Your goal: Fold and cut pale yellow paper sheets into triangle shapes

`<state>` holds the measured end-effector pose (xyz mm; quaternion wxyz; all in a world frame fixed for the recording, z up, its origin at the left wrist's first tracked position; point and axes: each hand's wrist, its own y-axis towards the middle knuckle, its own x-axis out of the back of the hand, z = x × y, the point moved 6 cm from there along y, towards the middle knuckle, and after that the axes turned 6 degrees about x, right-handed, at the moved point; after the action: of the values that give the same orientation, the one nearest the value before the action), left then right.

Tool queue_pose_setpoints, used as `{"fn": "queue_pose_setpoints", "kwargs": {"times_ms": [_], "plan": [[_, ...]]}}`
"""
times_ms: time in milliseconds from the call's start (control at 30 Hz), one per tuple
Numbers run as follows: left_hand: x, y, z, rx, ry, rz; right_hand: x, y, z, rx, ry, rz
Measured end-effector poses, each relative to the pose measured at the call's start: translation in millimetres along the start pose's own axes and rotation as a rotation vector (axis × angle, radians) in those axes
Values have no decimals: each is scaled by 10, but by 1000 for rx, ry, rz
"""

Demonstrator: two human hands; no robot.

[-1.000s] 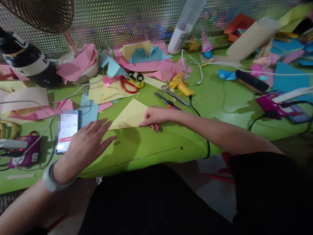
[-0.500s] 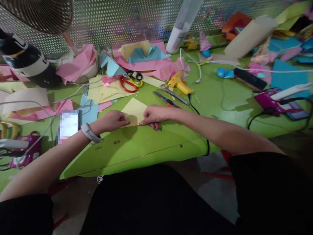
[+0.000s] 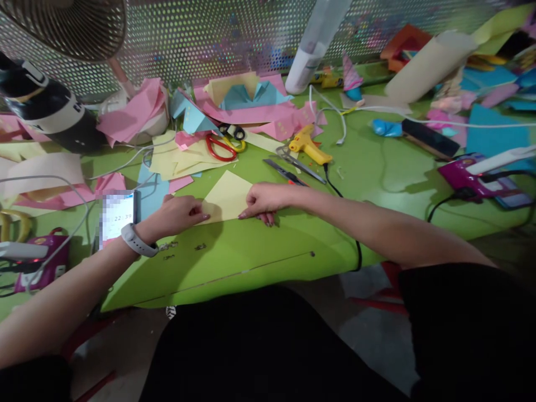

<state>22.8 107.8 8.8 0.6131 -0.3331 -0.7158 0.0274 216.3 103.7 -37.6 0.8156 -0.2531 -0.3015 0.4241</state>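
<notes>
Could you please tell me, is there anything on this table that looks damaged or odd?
Yes, slightly: the green table has small dark marks, like chips or wear, on the near side of the yellow paper, breaking its plain surface. A thin line near the front edge may be a scratch or a seam.

Green tabletop (image 3: 259, 252), cluttered. Back left: fan (image 3: 69, 25) in front of a mesh panel (image 3: 201, 42), dark bottle (image 3: 52, 114) tilted in view. Lit phone (image 3: 119, 211), screen partly pixelated; purple power strip (image 3: 52, 245) further left, second purple power strip (image 3: 456, 174) at far right. Back middle: pink paper (image 3: 247, 114) with folded blue paper (image 3: 251, 96) on it, red-handled scissors (image 3: 221, 158) in front. Cutter knife (image 3: 281, 170) near yellow glue gun (image 3: 309, 146), black cord (image 3: 335, 184) attached. Behind: clear bottle (image 3: 312, 60), small pink cone (image 3: 350, 72), pale roll (image 3: 431, 66). Upper-right pile dim, probably mostly paper scraps.
</notes>
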Motion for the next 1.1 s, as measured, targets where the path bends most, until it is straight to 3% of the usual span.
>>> {"fn": "queue_pose_setpoints", "kwargs": {"times_ms": [233,433,500,567,667,733,900,1100], "plan": [[-15,-121,132,34,67,-100,2,4,8,6,-36,14],[80,-343,245,113,225,-181,5,14,-3,6,-30,19],[127,-377,123,104,308,-306,7,19,-10,10,-32,23],[95,-356,-119,10,314,-404,4,24,-11,17,-27,30],[-192,-237,-558,-243,255,-302,-6,27,-5,9,-15,33],[-388,-155,-709,-259,243,-247,-12,22,7,-2,-11,26],[-646,-139,-760,-178,247,-285,-25,-11,38,-22,-10,15],[-691,-223,-786,-101,234,-326,-24,-45,58,-40,-21,-1]]}}
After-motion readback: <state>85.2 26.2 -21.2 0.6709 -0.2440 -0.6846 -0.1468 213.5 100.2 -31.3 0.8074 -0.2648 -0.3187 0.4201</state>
